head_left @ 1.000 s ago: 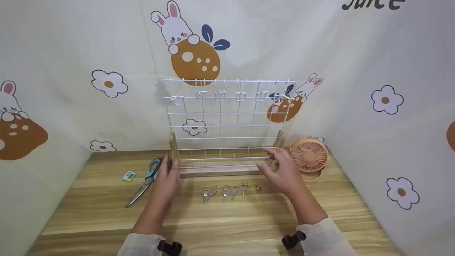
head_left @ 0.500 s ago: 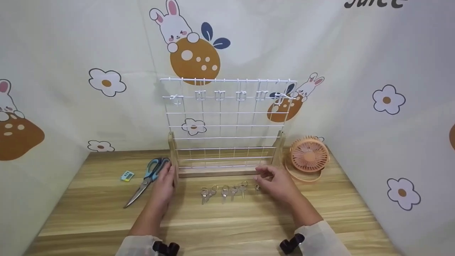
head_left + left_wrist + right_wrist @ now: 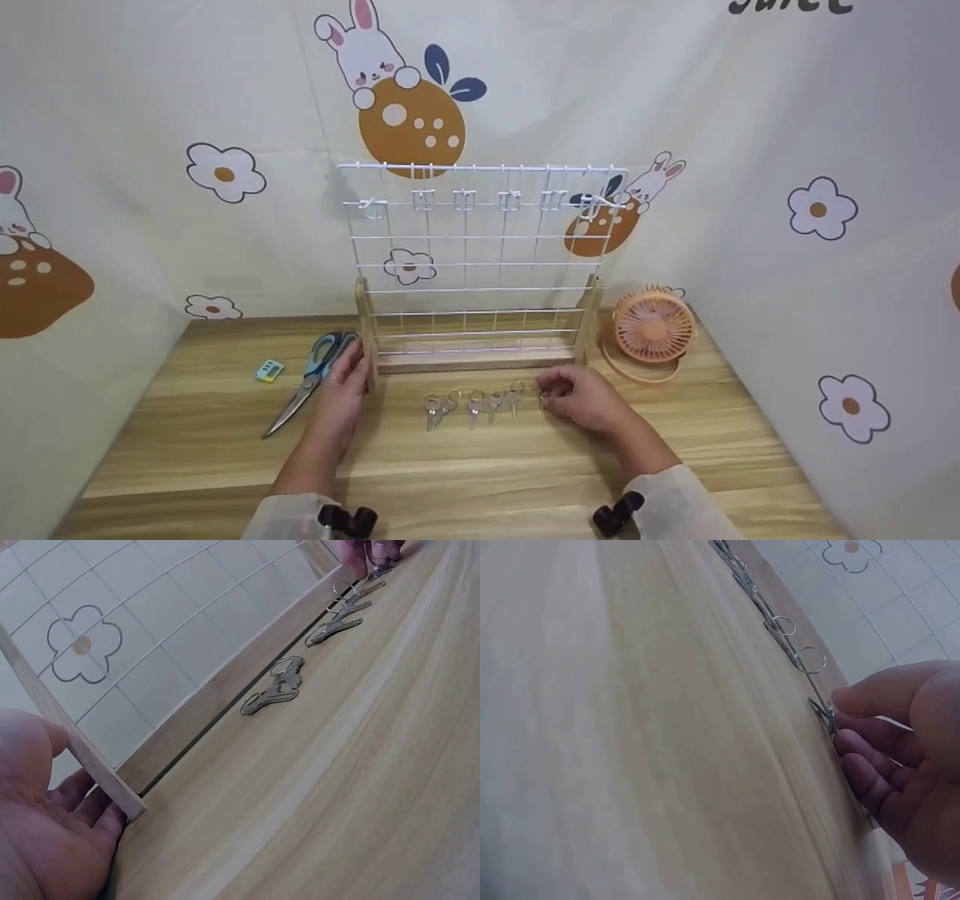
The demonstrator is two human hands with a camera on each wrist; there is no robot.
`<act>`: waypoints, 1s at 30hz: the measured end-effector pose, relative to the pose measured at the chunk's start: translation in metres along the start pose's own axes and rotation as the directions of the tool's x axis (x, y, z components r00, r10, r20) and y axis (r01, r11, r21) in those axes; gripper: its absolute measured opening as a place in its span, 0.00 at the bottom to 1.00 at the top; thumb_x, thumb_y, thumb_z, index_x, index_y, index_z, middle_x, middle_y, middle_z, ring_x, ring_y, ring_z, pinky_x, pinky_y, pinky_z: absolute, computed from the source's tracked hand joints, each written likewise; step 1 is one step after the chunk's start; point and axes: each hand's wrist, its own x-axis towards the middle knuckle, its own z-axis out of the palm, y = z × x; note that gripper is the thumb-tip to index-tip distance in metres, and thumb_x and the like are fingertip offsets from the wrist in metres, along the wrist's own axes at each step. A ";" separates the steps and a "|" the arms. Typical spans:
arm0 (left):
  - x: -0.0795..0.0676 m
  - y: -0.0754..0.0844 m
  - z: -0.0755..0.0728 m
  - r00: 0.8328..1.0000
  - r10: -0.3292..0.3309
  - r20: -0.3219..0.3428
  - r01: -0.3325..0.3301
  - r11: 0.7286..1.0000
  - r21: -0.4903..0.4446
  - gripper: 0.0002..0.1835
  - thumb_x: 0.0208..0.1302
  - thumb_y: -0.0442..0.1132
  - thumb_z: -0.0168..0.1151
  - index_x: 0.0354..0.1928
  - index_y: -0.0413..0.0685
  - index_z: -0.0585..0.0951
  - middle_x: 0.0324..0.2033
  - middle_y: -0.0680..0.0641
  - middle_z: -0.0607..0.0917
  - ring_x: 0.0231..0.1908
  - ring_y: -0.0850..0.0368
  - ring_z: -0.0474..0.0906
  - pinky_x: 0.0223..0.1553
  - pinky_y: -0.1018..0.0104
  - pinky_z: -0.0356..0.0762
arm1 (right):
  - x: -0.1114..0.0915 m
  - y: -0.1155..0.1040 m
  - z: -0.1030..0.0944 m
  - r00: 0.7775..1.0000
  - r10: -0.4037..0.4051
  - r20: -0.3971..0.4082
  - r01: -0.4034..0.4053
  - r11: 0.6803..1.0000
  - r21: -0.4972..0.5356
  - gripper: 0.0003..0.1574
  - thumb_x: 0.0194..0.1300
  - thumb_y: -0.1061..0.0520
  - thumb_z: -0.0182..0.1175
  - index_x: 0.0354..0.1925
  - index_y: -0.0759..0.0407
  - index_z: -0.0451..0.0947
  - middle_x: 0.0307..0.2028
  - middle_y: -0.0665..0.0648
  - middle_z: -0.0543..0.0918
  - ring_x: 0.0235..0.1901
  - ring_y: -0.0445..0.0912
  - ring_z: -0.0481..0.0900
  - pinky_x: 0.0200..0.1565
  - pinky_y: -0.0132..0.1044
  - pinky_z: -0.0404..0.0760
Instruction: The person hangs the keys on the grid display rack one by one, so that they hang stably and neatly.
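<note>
In the head view a white wire grid rack (image 3: 480, 264) on a wooden stand (image 3: 465, 364) stands at the back of the table, with small white hooks (image 3: 465, 199) along its upper part. My left hand (image 3: 343, 390) holds the stand's left upright (image 3: 75, 736), thumb at its near edge and fingers at its outer side. At the right end of a row of keys (image 3: 475, 409), my right hand (image 3: 589, 397) pinches a small key with a ring (image 3: 825, 715) between thumb and fingers, low at the tabletop. The fingers partly hide that key in the head view.
Scissors (image 3: 306, 390) with blue and black handles lie left of my left hand, with a small light-blue gadget (image 3: 268, 370) beyond them. An orange fan (image 3: 654, 327) stands right of the rack. A printed cloth (image 3: 225, 247) hangs behind the table.
My right hand has come down from the rack's right upright to the rightmost key, and its fingers have closed in on it. My left hand stays at the left upright, shifting only slightly.
</note>
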 end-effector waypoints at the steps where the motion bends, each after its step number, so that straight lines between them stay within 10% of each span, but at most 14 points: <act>1: 0.000 0.000 0.000 1.000 -0.002 -0.004 0.002 1.000 0.000 0.32 0.87 0.54 0.46 0.86 0.68 0.55 0.87 0.48 0.53 0.85 0.42 0.52 0.84 0.40 0.58 | 0.000 0.000 0.000 1.000 -0.010 0.006 0.010 1.000 -0.001 0.19 0.63 0.68 0.70 0.53 0.63 0.87 0.48 0.60 0.90 0.44 0.45 0.85 0.44 0.28 0.85; 19: -0.002 -0.002 -0.001 1.000 0.009 -0.008 -0.009 1.000 -0.010 0.31 0.87 0.52 0.48 0.86 0.67 0.57 0.87 0.48 0.55 0.85 0.41 0.54 0.84 0.42 0.60 | 0.000 -0.001 0.003 0.998 -0.017 -0.063 0.012 0.997 -0.078 0.09 0.65 0.63 0.73 0.43 0.54 0.91 0.38 0.51 0.91 0.39 0.41 0.85 0.44 0.30 0.85; 30: 0.000 -0.002 -0.001 1.000 0.005 -0.027 -0.005 1.000 -0.002 0.30 0.86 0.53 0.48 0.85 0.68 0.59 0.86 0.49 0.57 0.85 0.44 0.55 0.83 0.43 0.61 | -0.004 -0.057 -0.001 0.985 -0.063 -0.158 0.073 0.996 0.059 0.07 0.68 0.59 0.74 0.44 0.58 0.92 0.41 0.54 0.92 0.38 0.38 0.84 0.40 0.27 0.84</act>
